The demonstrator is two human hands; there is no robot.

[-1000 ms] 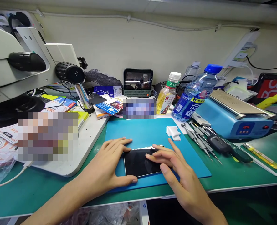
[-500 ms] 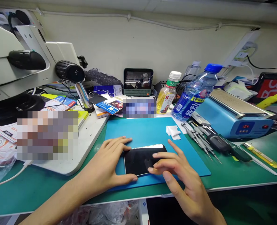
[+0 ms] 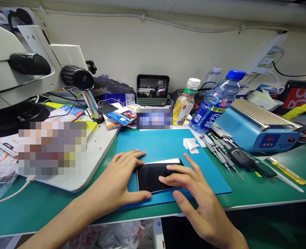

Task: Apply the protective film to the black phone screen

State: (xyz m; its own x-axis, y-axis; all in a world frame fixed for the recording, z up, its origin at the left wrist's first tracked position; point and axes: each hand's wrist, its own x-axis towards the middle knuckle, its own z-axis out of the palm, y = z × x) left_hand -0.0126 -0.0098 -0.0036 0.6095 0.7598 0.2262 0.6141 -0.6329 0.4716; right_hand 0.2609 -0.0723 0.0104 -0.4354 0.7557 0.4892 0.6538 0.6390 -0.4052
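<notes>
Your left grip point(image 3: 118, 181), half-spread, steadies the phone point(image 3: 150, 177); your right grip point(image 3: 201, 199), spread, empty, has shifted toward it.

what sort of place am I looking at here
Probably an electronics repair bench: a microscope-like instrument on the left, slim screwdrivers on the right, and a phone-like device on the blue mat.

Blue-capped bottle point(image 3: 216, 100) beside white-capped bottle point(image 3: 184, 105); screwdrivers point(image 3: 216, 152) near blue box-shaped unit point(image 3: 253, 129); small screen point(image 3: 153, 88) farther left.
</notes>
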